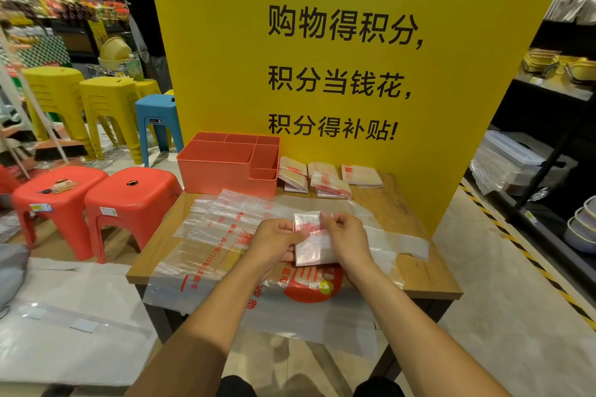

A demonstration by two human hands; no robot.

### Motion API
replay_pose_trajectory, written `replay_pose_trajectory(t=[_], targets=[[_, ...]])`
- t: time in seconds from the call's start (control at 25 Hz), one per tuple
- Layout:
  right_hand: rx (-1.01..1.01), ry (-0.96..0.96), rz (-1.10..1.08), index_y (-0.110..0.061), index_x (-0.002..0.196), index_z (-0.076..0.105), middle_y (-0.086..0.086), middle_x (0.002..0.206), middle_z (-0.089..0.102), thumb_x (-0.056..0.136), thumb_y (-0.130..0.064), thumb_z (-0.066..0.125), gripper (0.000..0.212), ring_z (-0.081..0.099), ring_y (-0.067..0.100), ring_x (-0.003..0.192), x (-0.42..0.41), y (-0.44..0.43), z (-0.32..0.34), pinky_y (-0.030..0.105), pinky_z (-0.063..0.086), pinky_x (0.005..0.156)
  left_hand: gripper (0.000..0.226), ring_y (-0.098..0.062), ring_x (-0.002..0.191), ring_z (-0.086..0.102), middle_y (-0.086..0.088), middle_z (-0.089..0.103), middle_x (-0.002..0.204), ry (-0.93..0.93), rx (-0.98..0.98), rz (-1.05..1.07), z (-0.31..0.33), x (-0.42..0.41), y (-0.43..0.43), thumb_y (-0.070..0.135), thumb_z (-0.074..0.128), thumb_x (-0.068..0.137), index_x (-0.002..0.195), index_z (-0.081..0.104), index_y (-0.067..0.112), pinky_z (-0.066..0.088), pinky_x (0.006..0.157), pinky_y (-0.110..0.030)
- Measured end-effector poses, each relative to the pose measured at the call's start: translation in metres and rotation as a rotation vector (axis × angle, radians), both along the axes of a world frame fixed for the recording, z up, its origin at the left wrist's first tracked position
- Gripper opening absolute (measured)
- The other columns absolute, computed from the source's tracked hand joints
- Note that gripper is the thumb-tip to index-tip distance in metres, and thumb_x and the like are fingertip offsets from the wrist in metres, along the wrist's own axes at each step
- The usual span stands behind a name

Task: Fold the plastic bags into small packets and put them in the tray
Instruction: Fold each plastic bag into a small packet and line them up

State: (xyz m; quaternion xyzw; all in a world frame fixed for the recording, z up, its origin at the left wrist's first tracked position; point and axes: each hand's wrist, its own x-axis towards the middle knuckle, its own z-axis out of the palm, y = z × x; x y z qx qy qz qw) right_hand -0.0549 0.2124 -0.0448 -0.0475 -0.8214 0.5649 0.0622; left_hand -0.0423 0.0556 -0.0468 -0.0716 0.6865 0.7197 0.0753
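Note:
A folded clear plastic bag packet [312,240] with red print is held above the wooden table [416,271]. My left hand [274,240] pinches its left edge and my right hand [346,237] grips its right side, fingers curled over the top. Unfolded clear bags [222,235] with red lettering lie spread under my hands and hang over the table's front edge. The coral tray [222,167] with several compartments stands at the table's back left. Several folded packets [329,184] lie on the table to the right of the tray.
A yellow sign board [338,74] stands right behind the table. Two red stools [129,196] are at the left, yellow and blue stools further back. Dark shelving [548,138] with goods runs along the right. A person stands at the far left back.

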Motion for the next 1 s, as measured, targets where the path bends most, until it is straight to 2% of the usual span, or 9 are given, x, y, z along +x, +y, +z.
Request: replay_pose_trajectory(t=[0.08,0.2,0.48,0.6,0.72,0.8,0.88,0.96,1.0], targets=[[0.11,0.056,-0.025,-0.018,0.085,0.059,-0.002,0.077,0.063,0.105,-0.04,0.055,0.03,0.06,0.017,0.073,0.002,-0.004,0.0,0.031,0.039,0.06,0.017,-0.03,0.09,0.078,-0.016,0.079,0.098,-0.014,0.017,0.006,0.002,0.001,0.001,0.012,0.073,0.096,0.109,0.071,0.001,0.065,0.078,-0.046],[0.18,0.073,-0.023,-0.019,0.085,0.057,-0.003,0.079,0.063,0.105,-0.039,0.056,0.028,0.06,0.014,0.075,0.002,-0.007,-0.001,0.03,0.039,0.059,0.021,-0.028,0.088,0.079,-0.015,0.079,0.098,-0.025,0.033,0.035,0.001,0.0,0.002,0.018,0.071,0.098,0.11,0.071,0.001,0.065,0.073,-0.042],[0.125,0.069,-0.025,-0.019,0.08,0.055,-0.002,0.076,0.063,0.103,-0.03,0.061,0.027,0.059,0.011,0.069,0.005,-0.009,-0.003,0.021,0.036,0.055,0.019,-0.028,0.086,0.079,-0.016,0.079,0.097,-0.071,0.036,0.087,0.001,-0.002,0.0,0.006,0.076,0.092,0.107,0.071,-0.004,0.066,0.074,-0.043],[0.199,0.037,-0.004,-0.019,0.091,0.057,-0.004,0.084,0.063,0.104,-0.031,0.059,0.017,0.062,0.017,0.08,0.002,-0.003,-0.003,0.022,0.037,0.057,0.021,-0.028,0.085,0.078,-0.018,0.077,0.1,-0.034,-0.05,0.102,-0.004,-0.003,0.002,0.008,0.077,0.091,0.107,0.069,-0.004,0.066,0.073,-0.044],[0.423,0.001,-0.015,-0.022,0.102,0.055,-0.004,0.093,0.062,0.104,-0.034,0.058,0.012,0.06,0.018,0.086,0.003,0.008,0.001,0.022,0.037,0.058,0.017,-0.023,0.08,0.077,-0.016,0.075,0.101,0.011,-0.141,0.134,-0.008,-0.005,0.008,0.006,0.077,0.092,0.105,0.067,0.0,0.064,0.061,-0.033],[0.589,0.034,-0.048,-0.021,0.111,0.059,0.0,0.106,0.066,0.104,-0.037,0.056,0.017,0.063,0.02,0.098,0.01,0.011,0.005,0.028,0.046,0.068,0.012,-0.019,0.072,0.077,-0.016,0.075,0.098,0.024,-0.206,0.175,-0.01,-0.005,0.011,0.004,0.078,0.09,0.098,0.069,0.002,0.06,0.054,-0.026],[0.698,0.196,-0.011,-0.019,0.136,0.057,0.003,0.139,0.06,0.107,-0.036,0.049,0.035,0.055,0.023,0.127,0.02,0.017,0.001,0.036,0.049,0.098,0.012,-0.014,0.064,0.075,-0.015,0.075,0.095,0.029,-0.224,0.2,-0.011,-0.005,0.012,0.002,0.078,0.089,0.097,0.069,0.002,0.058,0.051,-0.023],[0.816,0.32,0.236,-0.019,0.155,0.043,0.003,0.164,0.038,0.111,-0.04,0.036,0.049,0.034,0.019,0.15,0.034,0.022,-0.01,0.033,0.027,0.123,0.019,-0.015,0.063,0.076,-0.016,0.073,0.095,0.037,-0.209,0.208,-0.013,-0.006,0.011,0.001,0.078,0.089,0.103,0.066,0.003,0.06,0.054,-0.026],[0.877,0.333,0.37,-0.019,0.16,0.034,0.001,0.169,0.027,0.112,-0.043,0.029,0.054,0.023,0.016,0.156,0.039,0.024,-0.016,0.028,0.013,0.127,0.023,-0.018,0.065,0.077,-0.016,0.073,0.097,0.037,-0.197,0.212,-0.013,-0.007,0.01,0.001,0.079,0.089,0.106,0.064,0.005,0.063,0.057,-0.031]])
